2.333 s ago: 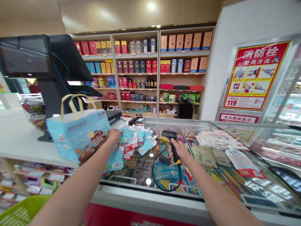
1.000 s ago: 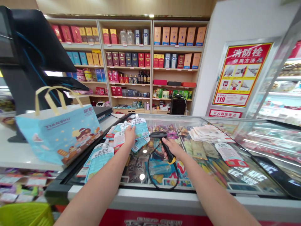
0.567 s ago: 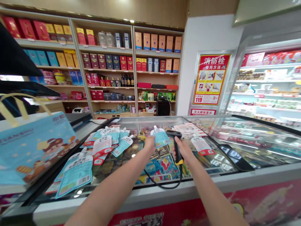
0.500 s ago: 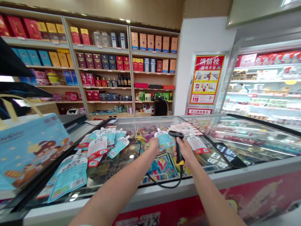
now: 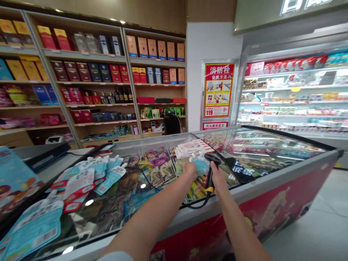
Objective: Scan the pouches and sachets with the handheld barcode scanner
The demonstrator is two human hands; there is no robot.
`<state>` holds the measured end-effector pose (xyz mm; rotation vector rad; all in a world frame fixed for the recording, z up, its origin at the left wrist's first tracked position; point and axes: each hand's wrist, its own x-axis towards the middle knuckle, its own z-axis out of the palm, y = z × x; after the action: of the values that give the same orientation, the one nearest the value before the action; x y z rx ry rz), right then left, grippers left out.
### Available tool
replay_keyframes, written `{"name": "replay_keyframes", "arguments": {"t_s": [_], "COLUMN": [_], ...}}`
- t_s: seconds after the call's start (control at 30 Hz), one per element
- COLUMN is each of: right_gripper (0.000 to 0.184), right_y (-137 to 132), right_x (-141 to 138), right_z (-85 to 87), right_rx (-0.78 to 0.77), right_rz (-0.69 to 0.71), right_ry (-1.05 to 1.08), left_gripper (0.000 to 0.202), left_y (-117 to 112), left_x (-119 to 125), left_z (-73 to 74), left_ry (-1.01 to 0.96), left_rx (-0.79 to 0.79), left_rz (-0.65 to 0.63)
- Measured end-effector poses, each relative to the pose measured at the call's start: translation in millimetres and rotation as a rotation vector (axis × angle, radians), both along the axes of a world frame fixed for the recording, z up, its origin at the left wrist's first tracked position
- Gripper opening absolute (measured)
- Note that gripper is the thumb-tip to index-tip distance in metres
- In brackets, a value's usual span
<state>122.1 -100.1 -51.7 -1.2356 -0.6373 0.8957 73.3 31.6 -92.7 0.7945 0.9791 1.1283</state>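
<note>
My left hand (image 5: pixel 190 169) is closed on a light blue spouted pouch (image 5: pixel 200 166), held above the glass top of a chest freezer (image 5: pixel 174 216). In my right hand (image 5: pixel 218 178) is a black and yellow barcode scanner (image 5: pixel 209 180), its head over the pouch's right side. The scanner's cable loops down at the freezer's front rim. Left of my arms, several blue and red spouted pouches (image 5: pixel 108 179) lie piled on the glass, and more blue pouches (image 5: pixel 40 228) lie nearer me. White packets with red stripes (image 5: pixel 191 148) rest just beyond my hands.
A blue printed bag (image 5: pixel 13 181) stands at the left edge. On the freezer, right of the scanner, lies a black item with white print (image 5: pixel 239 168). Shelves of boxed bottles (image 5: pixel 104 72) line the back wall, and a lit display fridge (image 5: pixel 293 98) stands at the right.
The view has turned to the right. My hands have moved rightward over the freezer with the pouch and scanner, which now appear closer together.
</note>
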Motion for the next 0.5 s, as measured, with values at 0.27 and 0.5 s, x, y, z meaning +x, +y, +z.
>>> {"name": "replay_keyframes", "arguments": {"t_s": [0.27, 0.5], "right_gripper": [0.039, 0.037], "right_y": [1.8, 15.4], "right_x": [-2.5, -41.3], "right_z": [-4.4, 4.8], "right_rx": [0.016, 0.011], "right_rz": [0.013, 0.147], "right_ry": [0.038, 0.024], "left_gripper": [0.021, 0.023], "left_y": [-3.2, 11.1], "left_x": [-35.2, -169.1], "left_z": [5.1, 34.2], "left_ry": [0.249, 0.333], "left_rx": [0.227, 0.43], "left_rz": [0.217, 0.323]}}
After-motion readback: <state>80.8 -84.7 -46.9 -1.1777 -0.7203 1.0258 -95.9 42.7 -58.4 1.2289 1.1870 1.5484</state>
